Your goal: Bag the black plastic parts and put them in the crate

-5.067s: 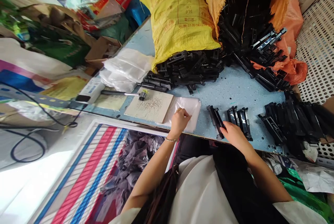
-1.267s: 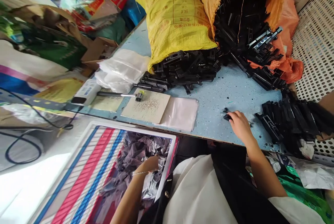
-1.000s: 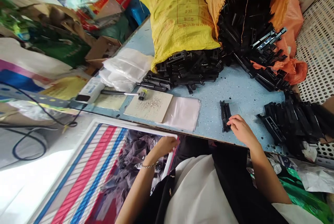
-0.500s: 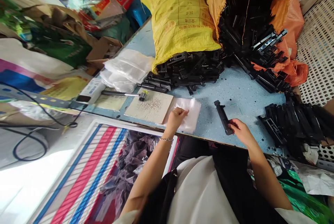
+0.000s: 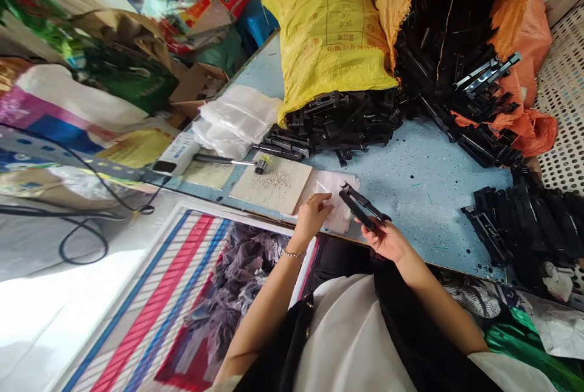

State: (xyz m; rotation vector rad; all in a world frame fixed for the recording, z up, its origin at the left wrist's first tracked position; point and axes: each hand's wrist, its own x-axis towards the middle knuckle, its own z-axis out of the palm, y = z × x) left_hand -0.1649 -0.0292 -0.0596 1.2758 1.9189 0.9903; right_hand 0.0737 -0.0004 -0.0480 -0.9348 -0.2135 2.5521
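At the near edge of the blue counter (image 5: 410, 179), just right of a cardboard square (image 5: 274, 182) strewn with small screws, the left hand (image 5: 314, 217) pinches a flat clear bag (image 5: 333, 188) with narrowed fingers. Beside it, the right hand (image 5: 387, 240) is closed around one end of a long black plastic part (image 5: 362, 206), which slants over the bag's right edge. Farther right lies a heap of black parts (image 5: 524, 221).

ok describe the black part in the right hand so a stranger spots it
Find the blue speckled table and its near edge. There the right hand holds a long black plastic piece, tip over a clear bag that the left hand touches. It alone is in a hand; the rest lie in heaps.
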